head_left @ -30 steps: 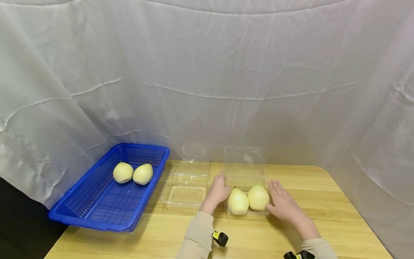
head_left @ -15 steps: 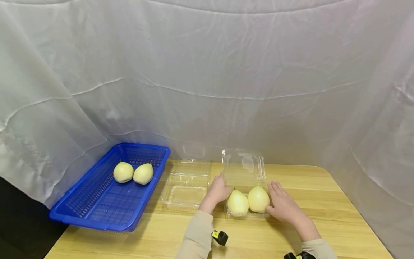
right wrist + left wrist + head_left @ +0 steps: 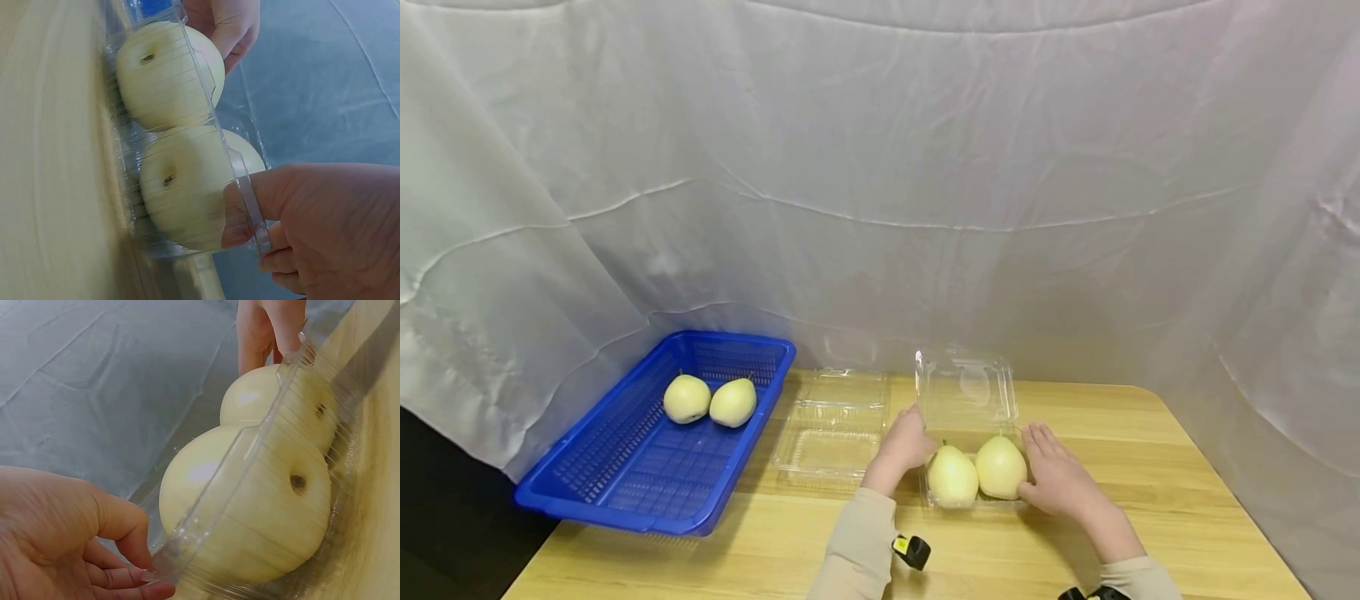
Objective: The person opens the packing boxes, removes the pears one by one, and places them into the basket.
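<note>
Two pale yellow pears, one on the left [image 3: 952, 477] and one on the right [image 3: 1001, 468], lie side by side in a clear plastic clamshell box [image 3: 234, 465]. Its lid [image 3: 966, 387] stands raised at the back. My left hand [image 3: 907, 440] pinches the box's left rim between thumb and fingers, as the left wrist view shows. At the opposite end my right hand [image 3: 337, 219] holds the rim, its thumb on one side of the wall and fingers on the other. Through the ribbed front wall, the pears' dark bottom ends show in both wrist views.
A second clear clamshell box [image 3: 831, 450] lies open to the left on the wooden table [image 3: 1150, 467]. Farther left, a blue plastic basket [image 3: 647, 521] holds two more pears [image 3: 687, 399]. A grey-white curtain [image 3: 880, 208] hangs behind and at the sides.
The box with both pears has shifted slightly toward me. Its raised lid has tipped a little and shows more clearly than a second ago. Both hands stay at the box's ends.
</note>
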Available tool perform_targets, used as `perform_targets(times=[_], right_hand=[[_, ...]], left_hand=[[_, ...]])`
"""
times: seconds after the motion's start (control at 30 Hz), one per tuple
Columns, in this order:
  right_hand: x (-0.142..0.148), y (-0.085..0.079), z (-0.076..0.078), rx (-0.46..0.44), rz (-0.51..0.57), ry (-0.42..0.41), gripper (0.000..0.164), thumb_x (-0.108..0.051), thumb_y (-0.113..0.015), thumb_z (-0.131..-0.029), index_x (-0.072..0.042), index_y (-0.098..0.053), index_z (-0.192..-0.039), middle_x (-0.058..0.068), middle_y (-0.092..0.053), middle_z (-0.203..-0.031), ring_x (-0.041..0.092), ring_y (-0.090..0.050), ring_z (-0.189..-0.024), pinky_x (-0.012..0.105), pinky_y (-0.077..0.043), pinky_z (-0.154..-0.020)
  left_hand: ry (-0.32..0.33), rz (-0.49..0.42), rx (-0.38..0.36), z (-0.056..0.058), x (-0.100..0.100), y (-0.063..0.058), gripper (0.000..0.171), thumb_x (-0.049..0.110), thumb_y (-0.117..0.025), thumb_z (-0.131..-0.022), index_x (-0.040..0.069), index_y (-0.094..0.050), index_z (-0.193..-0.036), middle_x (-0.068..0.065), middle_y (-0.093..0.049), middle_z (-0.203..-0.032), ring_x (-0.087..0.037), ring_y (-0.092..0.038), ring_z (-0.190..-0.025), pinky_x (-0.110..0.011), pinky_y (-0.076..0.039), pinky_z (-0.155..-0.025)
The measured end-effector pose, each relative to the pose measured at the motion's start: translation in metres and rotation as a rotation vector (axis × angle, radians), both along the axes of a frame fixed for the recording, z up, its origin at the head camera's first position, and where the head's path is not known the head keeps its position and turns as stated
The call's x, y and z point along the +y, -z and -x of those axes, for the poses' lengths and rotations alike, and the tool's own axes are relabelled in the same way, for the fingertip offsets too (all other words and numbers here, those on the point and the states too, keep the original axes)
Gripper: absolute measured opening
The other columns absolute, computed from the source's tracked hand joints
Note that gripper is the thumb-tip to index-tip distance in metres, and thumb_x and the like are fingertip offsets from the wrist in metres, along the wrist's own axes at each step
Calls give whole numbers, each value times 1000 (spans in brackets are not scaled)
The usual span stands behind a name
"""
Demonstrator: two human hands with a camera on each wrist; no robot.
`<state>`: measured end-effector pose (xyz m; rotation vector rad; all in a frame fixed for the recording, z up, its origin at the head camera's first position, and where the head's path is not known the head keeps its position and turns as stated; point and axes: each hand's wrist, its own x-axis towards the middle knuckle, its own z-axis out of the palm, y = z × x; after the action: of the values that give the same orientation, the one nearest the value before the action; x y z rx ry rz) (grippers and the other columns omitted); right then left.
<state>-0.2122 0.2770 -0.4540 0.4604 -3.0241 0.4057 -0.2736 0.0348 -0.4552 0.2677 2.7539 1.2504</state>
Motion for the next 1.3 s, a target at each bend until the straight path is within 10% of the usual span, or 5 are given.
perform_targets(times=[0.27, 0.67, 0.93, 1.3], right_hand=[[0, -2, -3, -24, -1, 4, 84, -19, -68, -74, 17, -33, -142, 38, -28, -149, 54, -25, -140, 65, -28, -112], [-2, -4, -6, -11, -13, 3, 82, -18, -67, -75, 18, -33, -141, 38, -29, -149, 54, -26, -140, 64, -29, -111], [-1, -3, -5, -19, -7, 5, 83, -18, -67, -75, 18, -32, -142, 38, -28, -149, 54, -25, -140, 64, -28, -112], [1, 0, -4, 6, 17, -9, 84, -16, -67, -74, 19, -31, -142, 39, -27, -149, 54, -25, -140, 64, -28, -112]], left_hand=[[-3, 16, -32, -3, 1, -3, 73, 6, -69, -83, -13, -33, -144, -32, -43, -143, -44, -50, -126, -54, -43, -106], [-10, -14, -47, -1, 0, -2, 71, 6, -69, -81, -15, -36, -141, -31, -52, -136, -34, -62, -99, -51, -51, -97], [-11, -84, -88, -1, -3, 2, 49, 8, -69, -79, -12, -52, -121, -10, -54, -81, -21, -46, -67, -36, -48, -61], [5, -153, -141, 0, -6, 7, 54, 10, -65, -82, -11, -48, -128, 4, -35, -58, -10, -26, -46, -22, -26, -41]])
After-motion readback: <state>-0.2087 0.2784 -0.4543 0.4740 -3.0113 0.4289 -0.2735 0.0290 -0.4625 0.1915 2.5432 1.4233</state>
